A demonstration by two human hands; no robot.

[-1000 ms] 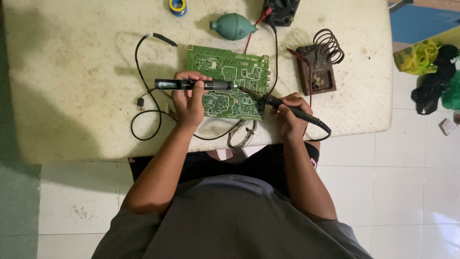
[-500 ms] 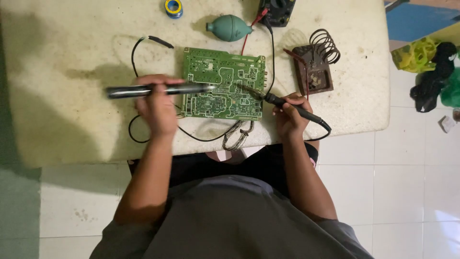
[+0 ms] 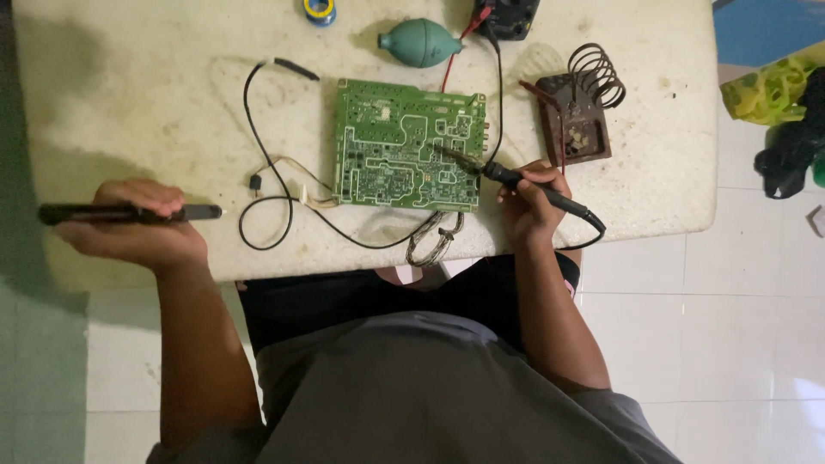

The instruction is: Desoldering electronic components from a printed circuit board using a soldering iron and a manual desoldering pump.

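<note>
A green circuit board (image 3: 404, 146) lies flat in the middle of the worn white table (image 3: 137, 94). My right hand (image 3: 528, 206) grips a black soldering iron (image 3: 516, 180) by its handle, and the metal tip rests on the board's right part. My left hand (image 3: 137, 228) is far out at the table's left front edge, closed around a long dark pen-shaped tool (image 3: 120, 212) that lies level and points right toward the board.
A black cable (image 3: 266, 185) loops left of the board. Behind it sit a teal rubber blower bulb (image 3: 421, 43), a solder spool (image 3: 320, 10), a black meter (image 3: 507, 17) and a rusty iron stand with a coil (image 3: 584, 103). White floor tiles lie to the right.
My left hand has drawn the pen-shaped tool off the board and carried it far to the left. The right hand with the soldering iron has stayed at the board.
</note>
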